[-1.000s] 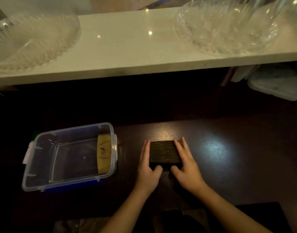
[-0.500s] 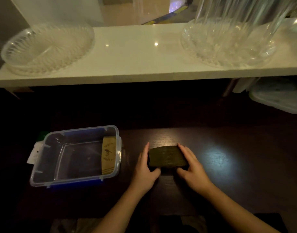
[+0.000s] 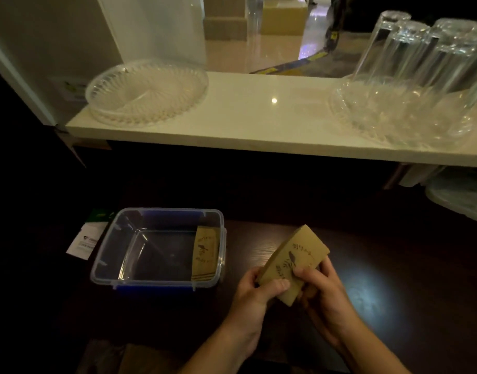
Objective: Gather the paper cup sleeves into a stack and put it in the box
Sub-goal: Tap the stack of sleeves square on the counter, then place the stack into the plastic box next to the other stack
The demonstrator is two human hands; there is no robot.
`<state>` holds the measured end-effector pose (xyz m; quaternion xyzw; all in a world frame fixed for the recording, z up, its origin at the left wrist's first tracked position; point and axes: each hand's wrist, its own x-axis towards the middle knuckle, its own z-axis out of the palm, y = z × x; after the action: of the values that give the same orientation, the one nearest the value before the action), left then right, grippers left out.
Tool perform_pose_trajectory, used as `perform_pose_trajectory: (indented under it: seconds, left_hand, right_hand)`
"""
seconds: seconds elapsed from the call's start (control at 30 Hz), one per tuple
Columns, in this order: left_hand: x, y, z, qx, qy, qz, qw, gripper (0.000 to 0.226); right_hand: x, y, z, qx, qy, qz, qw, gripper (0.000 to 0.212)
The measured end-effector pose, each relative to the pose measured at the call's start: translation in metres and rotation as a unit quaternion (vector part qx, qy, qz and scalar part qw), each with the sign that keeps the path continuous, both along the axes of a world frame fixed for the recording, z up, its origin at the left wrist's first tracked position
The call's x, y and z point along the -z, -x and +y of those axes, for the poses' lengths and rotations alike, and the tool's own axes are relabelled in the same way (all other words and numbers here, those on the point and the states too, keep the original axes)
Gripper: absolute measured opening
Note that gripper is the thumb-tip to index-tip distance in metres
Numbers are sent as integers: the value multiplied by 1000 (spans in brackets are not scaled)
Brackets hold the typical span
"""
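Here, nearest the camera, 2 bare hands are holding a stack of brown paper cup sleeves [image 3: 293,263] above the dark wood-grain table [image 3: 393,265]. The left hand [image 3: 254,291] is pinching the stack's lower left edge, thumb pressing on the printed face, fingers curling behind. The right hand [image 3: 322,286] is gripping the lower right side, thumb lying across the face. The stack is tilting, its long axis running from near-left up to far-right, the top corner pointing away toward the shelf. Its face is showing a dark bird drawing with curved lettering around it, too small and dim to read.

Left of the hands, a clear plastic box [image 3: 105,265] with blue clips is sitting on the table. 1 sleeve [image 3: 205,253] with the same bird print is standing against its right inner wall. Just beside the box's far-left corner, a white card [image 3: 83,242] with unreadable print and a green item [image 3: 98,214] are lying.

Farther back, a white shelf [image 3: 259,117] is carrying a ribbed clear plastic tray [image 3: 147,93] on the left and a clear bowl [image 3: 393,114] on the right, with upturned drinking glasses [image 3: 410,49] resting in it.
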<state>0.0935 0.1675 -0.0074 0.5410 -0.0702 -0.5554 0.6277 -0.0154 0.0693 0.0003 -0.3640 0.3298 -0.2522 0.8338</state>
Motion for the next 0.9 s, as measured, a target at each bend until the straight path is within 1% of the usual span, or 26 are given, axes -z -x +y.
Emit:
perform_pose_trajectory:
  seconds: [0.03, 0.17, 0.23, 0.33, 0.37, 0.43, 0.53, 0.57, 0.63, 0.67, 0.73, 0.77, 0.83, 0.9]
  left_hand:
    - [-2, -3, 6, 3, -4, 10, 1000, 65]
    - [-11, -33, 31, 46, -21, 37, 998, 69]
    - [-17, -53, 41, 68, -15, 19, 997, 73]
    - [-28, -83, 50, 98, -13, -31, 995, 77]
    - [-30, -92, 53, 110, -10, -46, 993, 73]
    - [-35, -106, 60, 118, -2, -68, 991, 56]
    - [-40, -126, 70, 96, 5, -95, 991, 33]
    - [-42, -133, 72, 87, 4, -98, 991, 32]
    - [-46, -150, 73, 60, -1, -95, 994, 39]
    - [-46, -159, 74, 42, -8, -93, 995, 38]
    - [-46, -183, 74, 9, -24, -85, 996, 19]
    - [-44, -196, 74, -4, -42, -85, 995, 14]
    - [-38, -221, 73, -20, -88, -94, 991, 10]
    - [-24, -241, 71, -17, -140, -103, 985, 12]
  right_hand:
    - [-2, -5, 4, -5, 7, 13, 1000, 68]
    - [-13, -23, 11, -45, 49, 46, 997, 91]
    - [-18, -33, 17, -83, 76, 60, 992, 97]
    - [-25, -50, 30, -140, 106, 73, 982, 102]
    - [-27, -57, 33, -152, 113, 74, 979, 103]
    - [-32, -71, 40, -172, 119, 70, 975, 105]
    - [-35, -96, 48, -192, 113, 56, 973, 106]
    - [-35, -105, 51, -197, 112, 51, 973, 105]
    - [-34, -120, 56, -209, 129, 56, 968, 102]
    - [-34, -126, 57, -210, 140, 66, 965, 101]
    - [-32, -134, 56, -193, 155, 87, 965, 96]
    - [-31, -135, 54, -172, 161, 97, 967, 91]
    - [-26, -135, 48, -118, 170, 118, 971, 86]
    - [-18, -132, 42, -78, 169, 132, 974, 82]
